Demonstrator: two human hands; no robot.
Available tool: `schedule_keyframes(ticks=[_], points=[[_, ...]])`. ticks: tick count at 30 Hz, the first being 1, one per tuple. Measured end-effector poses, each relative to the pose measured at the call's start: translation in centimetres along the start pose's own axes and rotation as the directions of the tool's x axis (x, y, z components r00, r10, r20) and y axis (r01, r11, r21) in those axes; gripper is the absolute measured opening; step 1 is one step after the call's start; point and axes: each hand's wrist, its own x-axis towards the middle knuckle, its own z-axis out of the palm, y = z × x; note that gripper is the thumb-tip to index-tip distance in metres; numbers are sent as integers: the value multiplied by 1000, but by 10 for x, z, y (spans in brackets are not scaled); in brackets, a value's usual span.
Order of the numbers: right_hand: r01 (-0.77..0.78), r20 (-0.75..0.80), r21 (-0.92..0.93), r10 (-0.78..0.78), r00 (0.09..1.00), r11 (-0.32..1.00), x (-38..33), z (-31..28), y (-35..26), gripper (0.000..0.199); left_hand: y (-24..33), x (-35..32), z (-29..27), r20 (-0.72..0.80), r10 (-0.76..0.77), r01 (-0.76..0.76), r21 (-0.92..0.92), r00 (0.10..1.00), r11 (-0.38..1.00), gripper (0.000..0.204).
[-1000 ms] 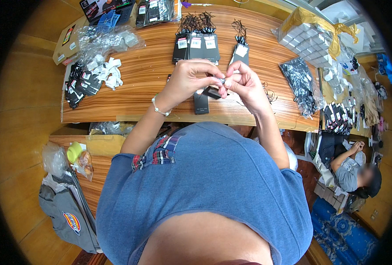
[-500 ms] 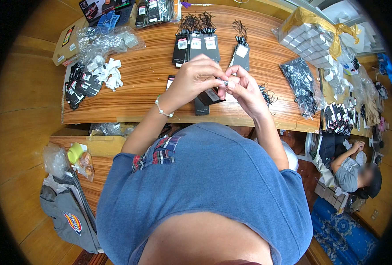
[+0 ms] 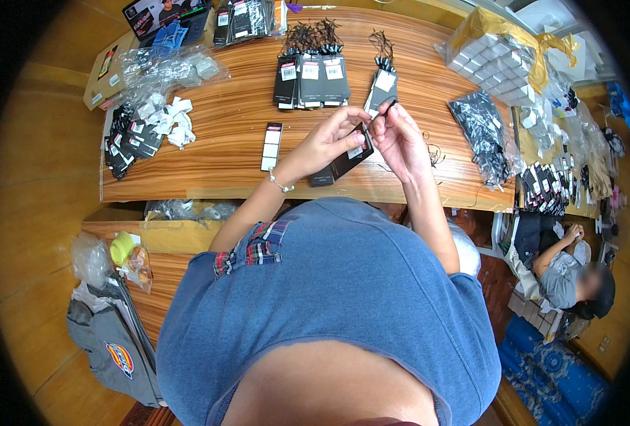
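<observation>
A black hang tag (image 3: pixel 345 165) with a white label is pinched between the thumb and fingers of my left hand (image 3: pixel 323 144). Close beside it, my right hand (image 3: pixel 401 145) is closed at the fingertips on a thin black cord (image 3: pixel 391 106) by the tag's upper end. Whether that cord runs through the tag is hidden by the fingers. Below the held tag, another dark tag (image 3: pixel 321 177) lies at the table's near edge. A narrow black-and-white tag (image 3: pixel 272 147) rests left of my left hand, and loose black cords (image 3: pixel 434 154) are scattered to the right.
Stacked corded tags (image 3: pixel 311 82) and a smaller bundle (image 3: pixel 384 85) lie farther back on the wooden table (image 3: pixel 223 167). Left are plastic bags (image 3: pixel 166 67) and a tag pile (image 3: pixel 134 135). Right are a bagged bundle (image 3: pixel 482 131), a carton (image 3: pixel 489 64) and a seated person (image 3: pixel 560 284).
My hands have drawn apart from a joint pinch at the tag. The left has come down, uncovering the narrow tag, and the right has turned with the cord.
</observation>
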Motion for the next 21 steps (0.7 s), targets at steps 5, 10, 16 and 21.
schedule_keyframes(ticks=[5, 10, 16, 21], points=[[148, -276, -343, -250, 928, 927, 1, -5, -4, 15, -6, 10, 6, -65, -111, 114, 36, 992, 993, 33], [104, -327, -157, -151, 933, 982, 4, -29, -21, 12, -18, 24, 13, -48, -145, 147, 52, 988, 988, 28], [128, -284, 43, -111, 952, 991, 27, -74, -44, 16, -61, 53, 7, -91, -190, 196, 58, 977, 979, 25], [181, -247, -54, -189, 950, 982, 83, -106, -92, 15, -105, 101, -18, -257, -129, 176, 169, 958, 970, 19]])
